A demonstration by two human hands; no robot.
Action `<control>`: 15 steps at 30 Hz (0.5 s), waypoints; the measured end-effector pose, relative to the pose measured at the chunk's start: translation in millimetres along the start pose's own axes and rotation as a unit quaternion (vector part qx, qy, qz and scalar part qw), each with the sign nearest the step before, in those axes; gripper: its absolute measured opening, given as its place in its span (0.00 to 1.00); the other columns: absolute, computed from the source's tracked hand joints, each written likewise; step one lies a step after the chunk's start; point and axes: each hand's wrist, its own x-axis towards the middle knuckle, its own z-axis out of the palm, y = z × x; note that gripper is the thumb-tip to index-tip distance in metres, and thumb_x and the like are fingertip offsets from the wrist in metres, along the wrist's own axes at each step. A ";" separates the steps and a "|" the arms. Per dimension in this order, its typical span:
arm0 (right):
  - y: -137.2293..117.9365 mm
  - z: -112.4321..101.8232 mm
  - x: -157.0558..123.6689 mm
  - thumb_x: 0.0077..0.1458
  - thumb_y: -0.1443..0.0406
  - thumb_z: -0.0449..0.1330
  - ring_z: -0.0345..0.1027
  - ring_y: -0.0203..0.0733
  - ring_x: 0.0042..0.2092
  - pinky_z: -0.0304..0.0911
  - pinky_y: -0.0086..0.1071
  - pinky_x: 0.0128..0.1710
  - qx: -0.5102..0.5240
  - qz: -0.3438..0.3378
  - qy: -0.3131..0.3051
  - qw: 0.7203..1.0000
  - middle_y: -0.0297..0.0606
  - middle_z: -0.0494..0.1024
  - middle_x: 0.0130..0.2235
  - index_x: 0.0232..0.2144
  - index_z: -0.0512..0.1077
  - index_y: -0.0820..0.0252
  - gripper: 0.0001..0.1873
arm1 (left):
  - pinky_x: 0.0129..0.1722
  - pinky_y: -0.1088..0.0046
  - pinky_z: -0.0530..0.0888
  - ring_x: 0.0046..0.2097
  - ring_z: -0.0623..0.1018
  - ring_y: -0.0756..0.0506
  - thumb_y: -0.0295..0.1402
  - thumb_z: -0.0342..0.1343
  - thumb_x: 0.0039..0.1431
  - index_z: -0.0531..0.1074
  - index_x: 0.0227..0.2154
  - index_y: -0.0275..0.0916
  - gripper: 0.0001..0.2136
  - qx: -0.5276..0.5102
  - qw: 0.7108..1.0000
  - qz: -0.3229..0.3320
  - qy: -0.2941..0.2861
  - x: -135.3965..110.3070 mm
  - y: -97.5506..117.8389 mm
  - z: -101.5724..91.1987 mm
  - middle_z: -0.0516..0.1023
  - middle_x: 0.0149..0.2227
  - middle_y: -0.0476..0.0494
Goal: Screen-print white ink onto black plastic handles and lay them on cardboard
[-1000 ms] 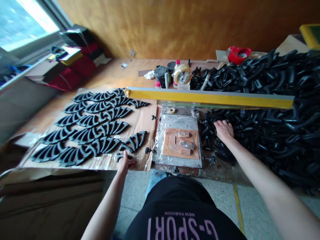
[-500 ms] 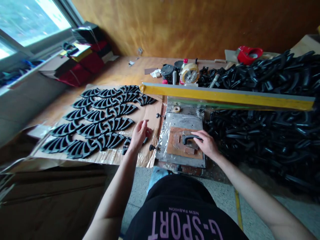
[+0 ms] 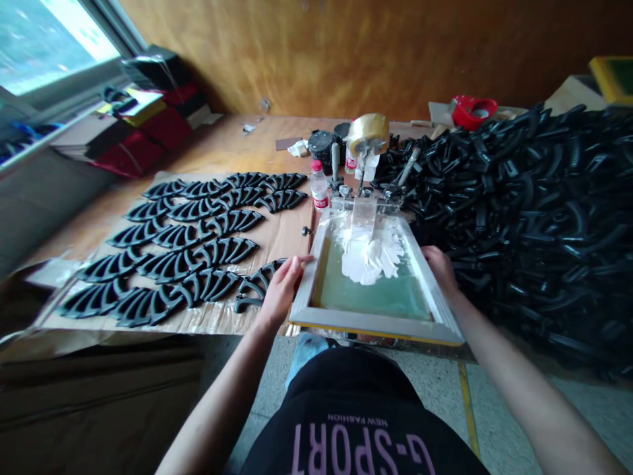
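A screen-printing frame (image 3: 376, 322) lies lowered over the jig, its far end at the metal hinge clamps (image 3: 363, 191). On its green mesh (image 3: 366, 298) is a patch of white ink (image 3: 368, 260), and a clear squeegee (image 3: 363, 218) stands in it. My left hand (image 3: 283, 290) grips the frame's left side, fingers partly hidden. My right hand (image 3: 441, 269) is closed at the right side, with its fingertips hidden by the frame. The jig and the black handle placed on it are covered from sight.
Rows of black curved handles (image 3: 198, 247) lie on cardboard (image 3: 277, 234) at the left. A large heap of black handles (image 3: 519, 231) fills the right. Behind the frame stand a bottle (image 3: 319, 188), a tape roll (image 3: 368, 134) and a dark tub (image 3: 321, 145). A red tape dispenser (image 3: 472, 112) sits farther back.
The raised screen frame has swung down flat over the jig. My right hand has let go of the black handle and moved to the frame's right side; my left hand has come to its left side.
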 end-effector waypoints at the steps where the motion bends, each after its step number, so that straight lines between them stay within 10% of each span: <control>1: -1.4 -5.0 11.8 0.61 0.64 0.49 0.70 0.49 0.41 0.68 0.46 0.44 -0.003 0.010 0.021 1.000 0.48 0.76 0.42 0.44 0.77 0.60 0.18 | 0.23 0.77 0.68 0.27 0.74 0.49 0.53 0.53 0.57 0.72 0.50 0.40 0.26 0.010 1.000 -0.022 -0.006 -3.1 -17.4 -1.4 0.77 0.31 0.46; 5: -51.9 0.3 60.2 0.53 0.62 0.62 0.60 0.55 0.57 0.59 0.50 0.56 -0.034 -0.068 0.057 0.995 0.49 0.63 0.60 0.58 0.66 0.59 0.29 | 0.25 0.77 0.67 0.28 0.73 0.50 0.48 0.58 0.54 0.59 0.62 0.39 0.35 0.041 0.996 -0.070 -0.025 1.6 -78.9 -0.5 0.75 0.29 0.49; 8: -96.9 22.5 74.3 0.51 0.63 0.65 0.61 0.55 0.55 0.60 0.46 0.53 -0.085 -0.128 -0.041 0.987 0.50 0.70 0.53 0.51 0.69 0.62 0.24 | 0.25 0.78 0.65 0.26 0.70 0.51 0.47 0.56 0.55 0.58 0.63 0.38 0.35 0.082 0.994 -0.071 -0.025 11.8 -105.2 -0.6 0.72 0.27 0.51; 11: -112.5 37.3 55.2 0.56 0.67 0.60 0.65 0.49 0.44 0.61 0.38 0.44 -0.118 -0.164 -0.154 0.967 0.45 0.75 0.38 0.37 0.72 0.62 0.06 | 0.24 0.79 0.63 0.25 0.68 0.52 0.47 0.54 0.57 0.59 0.63 0.39 0.33 0.103 0.992 -0.071 -0.032 16.4 -115.1 -3.1 0.71 0.28 0.51; 15: -103.2 23.3 12.4 0.54 0.75 0.53 0.65 0.45 0.41 0.58 0.35 0.39 -0.114 -0.306 -0.206 0.922 0.43 0.75 0.35 0.33 0.72 0.62 0.09 | 0.23 0.79 0.62 0.25 0.68 0.52 0.49 0.54 0.57 0.60 0.62 0.41 0.32 0.104 0.991 -0.084 -0.027 15.3 -118.4 -4.8 0.73 0.30 0.49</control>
